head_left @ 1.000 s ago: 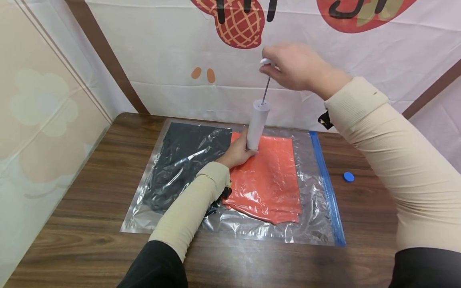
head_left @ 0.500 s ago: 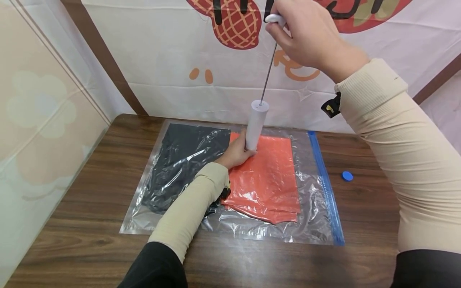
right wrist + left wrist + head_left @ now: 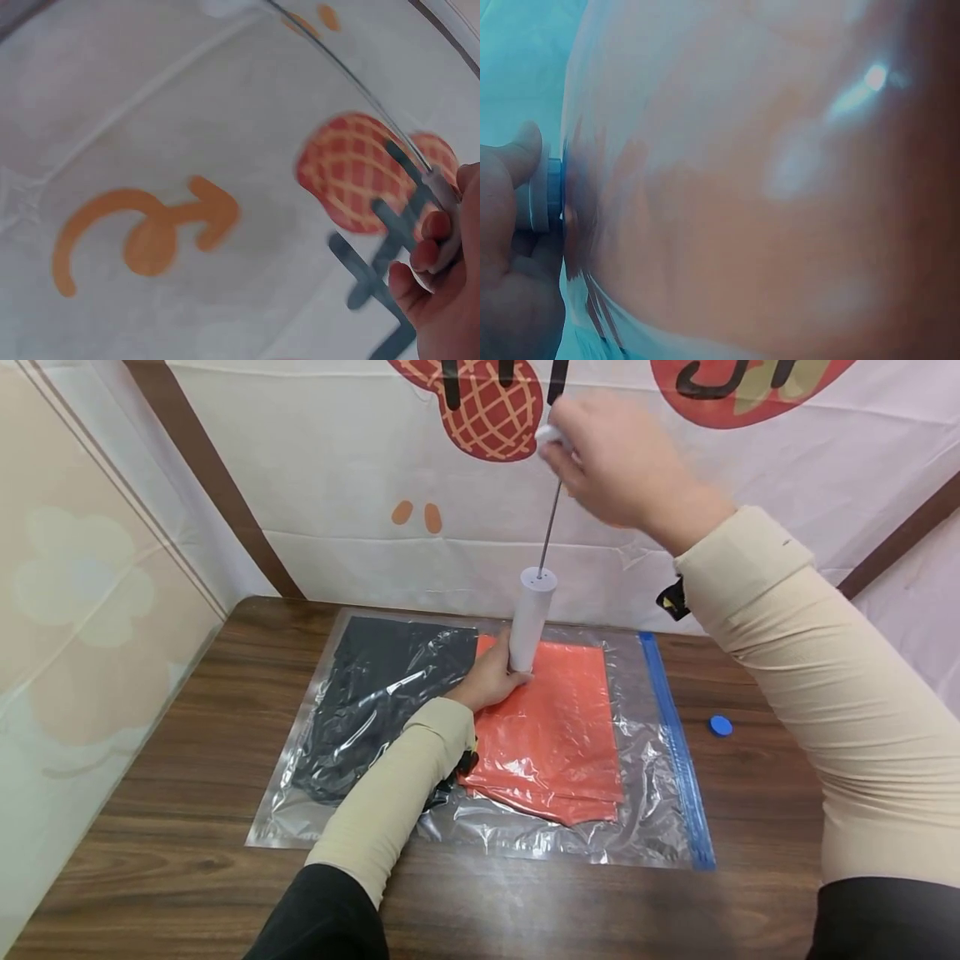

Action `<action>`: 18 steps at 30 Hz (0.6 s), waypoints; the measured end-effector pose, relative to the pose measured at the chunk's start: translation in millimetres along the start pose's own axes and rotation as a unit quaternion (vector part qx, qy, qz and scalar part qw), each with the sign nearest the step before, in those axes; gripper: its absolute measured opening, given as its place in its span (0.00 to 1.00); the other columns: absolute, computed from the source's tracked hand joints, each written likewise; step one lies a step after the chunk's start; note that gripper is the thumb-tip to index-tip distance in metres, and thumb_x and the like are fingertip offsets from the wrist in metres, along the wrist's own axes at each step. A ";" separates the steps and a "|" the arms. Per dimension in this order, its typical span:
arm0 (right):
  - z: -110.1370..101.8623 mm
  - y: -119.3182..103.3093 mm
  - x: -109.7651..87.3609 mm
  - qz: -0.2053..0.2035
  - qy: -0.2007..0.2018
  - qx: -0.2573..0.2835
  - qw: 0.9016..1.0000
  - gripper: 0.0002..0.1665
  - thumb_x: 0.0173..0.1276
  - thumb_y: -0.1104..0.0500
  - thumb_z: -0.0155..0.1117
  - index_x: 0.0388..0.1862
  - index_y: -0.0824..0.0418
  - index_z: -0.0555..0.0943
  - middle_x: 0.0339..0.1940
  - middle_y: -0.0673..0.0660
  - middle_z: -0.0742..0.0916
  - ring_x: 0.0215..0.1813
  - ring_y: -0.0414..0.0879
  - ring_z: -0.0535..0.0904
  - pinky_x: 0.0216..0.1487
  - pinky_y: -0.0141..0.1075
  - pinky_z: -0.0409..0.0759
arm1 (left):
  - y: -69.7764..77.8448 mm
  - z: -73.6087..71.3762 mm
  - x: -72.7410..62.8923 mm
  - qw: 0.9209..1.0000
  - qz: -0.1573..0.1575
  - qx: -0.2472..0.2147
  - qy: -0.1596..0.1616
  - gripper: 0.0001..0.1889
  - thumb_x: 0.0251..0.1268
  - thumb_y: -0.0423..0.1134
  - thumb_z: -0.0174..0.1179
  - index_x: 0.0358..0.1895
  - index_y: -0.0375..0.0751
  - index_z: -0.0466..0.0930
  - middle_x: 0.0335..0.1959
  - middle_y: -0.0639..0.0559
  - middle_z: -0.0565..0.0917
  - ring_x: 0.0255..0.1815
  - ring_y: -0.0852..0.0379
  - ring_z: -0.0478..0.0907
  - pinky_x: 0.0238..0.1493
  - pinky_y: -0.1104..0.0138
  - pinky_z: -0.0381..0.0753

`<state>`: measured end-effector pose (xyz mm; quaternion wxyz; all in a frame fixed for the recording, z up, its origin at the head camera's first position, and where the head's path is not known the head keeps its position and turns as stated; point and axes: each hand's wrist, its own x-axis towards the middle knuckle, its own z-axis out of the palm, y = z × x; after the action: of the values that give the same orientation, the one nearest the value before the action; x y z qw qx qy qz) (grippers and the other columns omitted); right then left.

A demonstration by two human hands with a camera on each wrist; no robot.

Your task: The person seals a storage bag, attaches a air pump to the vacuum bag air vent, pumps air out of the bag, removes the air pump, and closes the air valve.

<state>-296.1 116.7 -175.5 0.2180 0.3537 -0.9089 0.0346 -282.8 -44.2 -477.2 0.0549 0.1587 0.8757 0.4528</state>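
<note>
A white hand pump (image 3: 532, 620) stands tilted slightly on a clear vacuum storage bag (image 3: 651, 777). My left hand (image 3: 489, 678) grips the pump's lower end; in the left wrist view the pump's base meets a blue valve (image 3: 555, 184) on the bag. My right hand (image 3: 618, 460) holds the pump's white handle (image 3: 551, 437), with the thin metal rod (image 3: 550, 531) drawn well out of the barrel. Curled fingers round the handle show in the right wrist view. Inside the bag lie a folded black cloth (image 3: 397, 677) and a folded orange-red cloth (image 3: 558, 735).
A small blue cap (image 3: 720, 726) lies on the wooden table (image 3: 525, 910) right of the bag. The bag's blue zip edge (image 3: 678, 760) runs along its right side. A printed fabric backdrop (image 3: 337, 485) hangs right behind the table.
My right hand raised the pump handle, drawing the rod farther out, then lowered it partway. The left hand still holds the pump's lower end, and the bag keeps its place.
</note>
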 end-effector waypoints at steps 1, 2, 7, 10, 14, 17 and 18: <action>5.6 -0.9 -1.7 -0.004 -0.017 0.001 1.000 0.22 0.84 0.51 0.45 0.57 0.69 0.74 0.40 0.64 0.80 0.43 0.58 0.74 0.46 0.51 0.75 | -0.2 0.0 0.0 1.000 -0.001 0.001 0.001 0.41 0.69 0.38 0.67 0.77 0.42 0.49 0.69 0.41 0.71 0.69 0.46 0.71 0.71 0.51 0.70; 11.6 -1.4 -3.6 -0.009 -0.030 0.000 1.000 0.21 0.84 0.51 0.46 0.55 0.69 0.74 0.38 0.64 0.79 0.41 0.59 0.74 0.44 0.51 0.75 | -0.4 0.1 0.0 1.000 -0.002 0.001 0.001 0.41 0.69 0.38 0.67 0.76 0.42 0.49 0.68 0.41 0.71 0.68 0.46 0.71 0.71 0.51 0.70; 41.6 -2.5 -14.5 -0.034 -0.088 0.009 0.996 0.14 0.82 0.55 0.50 0.45 0.67 0.74 0.33 0.62 0.79 0.37 0.58 0.75 0.40 0.52 0.77 | -0.5 1.2 0.3 1.000 -0.002 0.001 -0.003 0.41 0.70 0.38 0.67 0.77 0.42 0.49 0.69 0.41 0.70 0.69 0.46 0.71 0.71 0.52 0.69; 57.8 -2.9 -20.2 -0.044 -0.121 0.015 0.992 0.12 0.81 0.57 0.53 0.44 0.66 0.74 0.34 0.62 0.80 0.37 0.58 0.78 0.40 0.51 0.80 | -1.1 1.8 1.2 1.000 0.001 0.000 -0.002 0.41 0.70 0.38 0.67 0.77 0.42 0.48 0.69 0.42 0.70 0.69 0.46 0.70 0.71 0.52 0.69; 75.0 -4.0 -25.8 -0.060 -0.145 0.017 0.987 0.10 0.80 0.57 0.56 0.44 0.65 0.74 0.35 0.62 0.82 0.38 0.58 0.80 0.43 0.50 0.82 | -2.9 1.6 2.6 1.000 0.007 -0.004 -0.001 0.41 0.70 0.38 0.67 0.77 0.42 0.48 0.68 0.42 0.71 0.69 0.47 0.71 0.71 0.52 0.69; 83.3 -4.3 -28.1 -0.071 -0.140 0.016 0.987 0.10 0.80 0.58 0.55 0.43 0.65 0.73 0.34 0.62 0.82 0.38 0.59 0.80 0.43 0.50 0.80 | -4.9 1.3 3.8 1.000 0.014 -0.005 0.000 0.41 0.69 0.38 0.67 0.77 0.42 0.49 0.67 0.42 0.71 0.68 0.46 0.71 0.70 0.52 0.70; 85.1 -4.1 -28.6 -0.074 -0.137 0.015 0.988 0.09 0.80 0.58 0.55 0.42 0.65 0.73 0.34 0.62 0.82 0.38 0.59 0.79 0.43 0.50 0.79 | -5.6 1.3 4.1 1.000 0.016 -0.004 0.001 0.41 0.69 0.38 0.67 0.76 0.41 0.49 0.67 0.42 0.71 0.68 0.46 0.71 0.70 0.52 0.70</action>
<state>-306.4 113.1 -264.7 0.0878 0.4242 -0.9011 -0.0167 -287.7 -44.9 -482.3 0.0478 0.1719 0.8713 0.4572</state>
